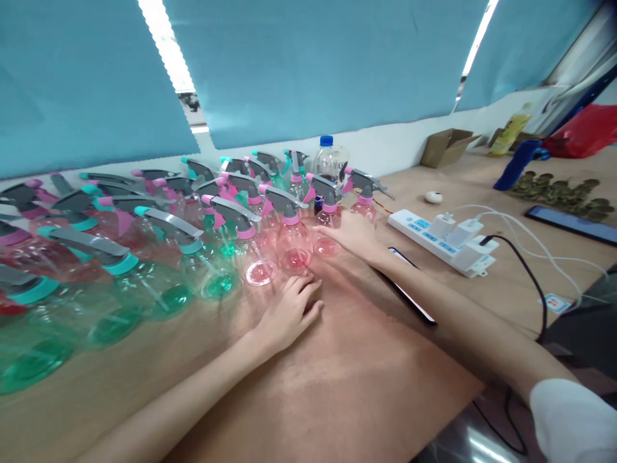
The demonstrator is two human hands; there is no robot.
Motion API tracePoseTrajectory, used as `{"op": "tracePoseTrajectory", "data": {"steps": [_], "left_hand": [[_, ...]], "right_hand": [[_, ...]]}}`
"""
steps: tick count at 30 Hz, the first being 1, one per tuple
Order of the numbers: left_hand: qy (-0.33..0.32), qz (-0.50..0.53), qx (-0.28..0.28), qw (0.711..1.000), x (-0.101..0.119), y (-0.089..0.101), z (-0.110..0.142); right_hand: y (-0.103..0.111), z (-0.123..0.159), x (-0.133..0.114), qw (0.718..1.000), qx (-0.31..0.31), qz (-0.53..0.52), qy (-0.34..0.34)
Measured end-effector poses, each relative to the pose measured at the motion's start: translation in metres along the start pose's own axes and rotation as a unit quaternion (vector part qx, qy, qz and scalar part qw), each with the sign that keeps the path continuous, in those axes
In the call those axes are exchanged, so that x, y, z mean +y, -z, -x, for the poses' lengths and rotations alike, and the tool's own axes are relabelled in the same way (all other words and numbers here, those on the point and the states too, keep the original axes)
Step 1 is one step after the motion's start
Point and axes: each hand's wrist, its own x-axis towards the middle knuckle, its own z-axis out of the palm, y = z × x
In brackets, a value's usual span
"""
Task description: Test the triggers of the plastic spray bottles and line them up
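My left hand (288,310) rests on the brown tabletop with its fingers apart and nothing in them. It lies just in front of a pink spray bottle (294,241) with a grey and pink trigger head. My right hand (355,233) reaches to the end of the front row. Its thumb lies across the front of another pink spray bottle (328,243), and the other fingers are partly hidden beside it. Right behind that hand stands one more pink spray bottle (365,207). A green-tinted spray bottle (209,273) with a turquoise collar is to the left.
Many pink and green spray bottles crowd the left, below blue blinds (308,64). A clear jug (331,161) with a blue cap stands behind. At right are a phone (409,292), a power strip (424,235) with cables, a white earbud case (433,197) and a cardboard box (446,148).
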Motion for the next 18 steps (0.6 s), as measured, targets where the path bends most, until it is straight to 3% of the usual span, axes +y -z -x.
{"op": "tracePoseTrajectory", "data": {"steps": [8, 12, 15, 18], "left_hand": [[0.015, 0.016, -0.013, 1.0, 0.007, 0.005, 0.006], [0.058, 0.049, -0.02, 0.997, 0.011, 0.014, 0.01], [0.091, 0.098, -0.006, 0.991, 0.016, 0.021, 0.015], [0.085, 0.136, 0.016, 0.987, 0.022, 0.027, 0.022]], "right_hand": [[0.021, 0.042, 0.001, 0.999, 0.002, 0.05, 0.001], [0.037, 0.074, -0.005, 0.999, -0.024, 0.02, 0.013], [0.043, 0.095, -0.013, 0.999, -0.014, 0.005, 0.048], [0.043, 0.11, -0.024, 0.995, -0.006, -0.005, 0.102]]}}
